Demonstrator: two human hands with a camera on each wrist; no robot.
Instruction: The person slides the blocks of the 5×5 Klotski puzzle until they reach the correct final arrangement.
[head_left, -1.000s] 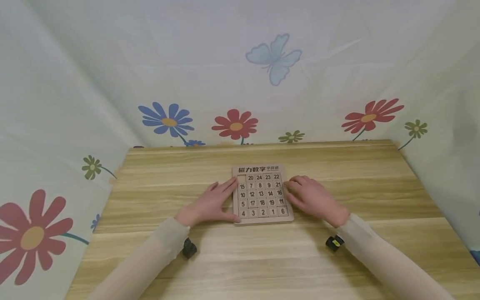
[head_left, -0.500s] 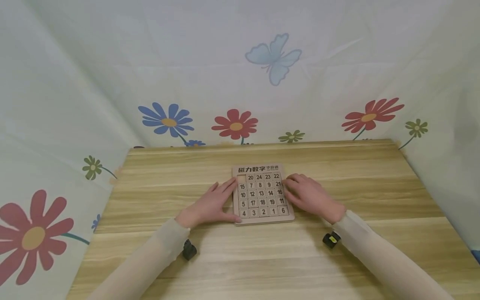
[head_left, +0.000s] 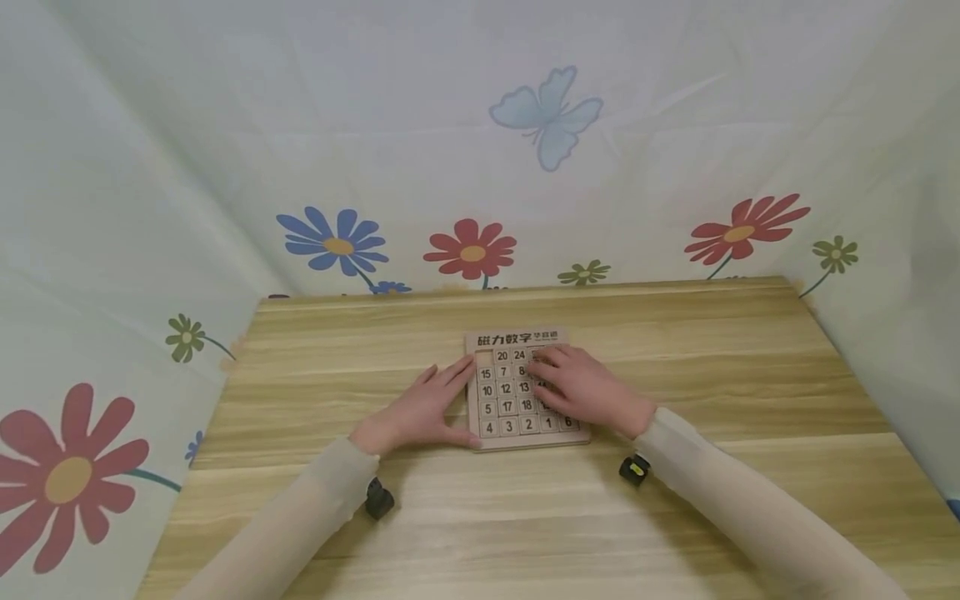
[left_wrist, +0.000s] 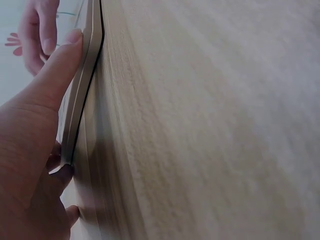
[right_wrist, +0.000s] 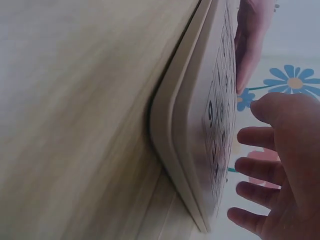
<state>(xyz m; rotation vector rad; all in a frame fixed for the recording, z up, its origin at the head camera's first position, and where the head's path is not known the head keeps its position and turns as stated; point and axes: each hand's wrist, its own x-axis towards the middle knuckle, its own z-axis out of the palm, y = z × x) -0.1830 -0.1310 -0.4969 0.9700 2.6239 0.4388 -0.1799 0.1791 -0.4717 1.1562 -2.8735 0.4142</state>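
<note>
A wooden number sliding puzzle [head_left: 517,442] lies flat on the table, with a vacant slot [head_left: 484,358] at its upper left. My left hand [head_left: 420,408] rests along its left side, thumb [left_wrist: 70,50] on the near corner and fingers stretched toward the far end. Over the right-hand columns of number tiles [head_left: 507,407] is my right hand [head_left: 588,390], fingers spread and slightly bent; it covers several tiles. In the right wrist view, those fingers [right_wrist: 260,170] appear raised off the tile faces, holding nothing.
The wood-grain table [head_left: 480,525] extends around the puzzle on every side. A pale cloth [head_left: 375,125] printed with flowers and a butterfly stands behind it and along both sides. Each wrist carries a small black camera [head_left: 379,498].
My right hand has moved left from beside the puzzle's right edge to above its right-hand tiles. The left hand stays in place, and the visible tiles keep their order.
</note>
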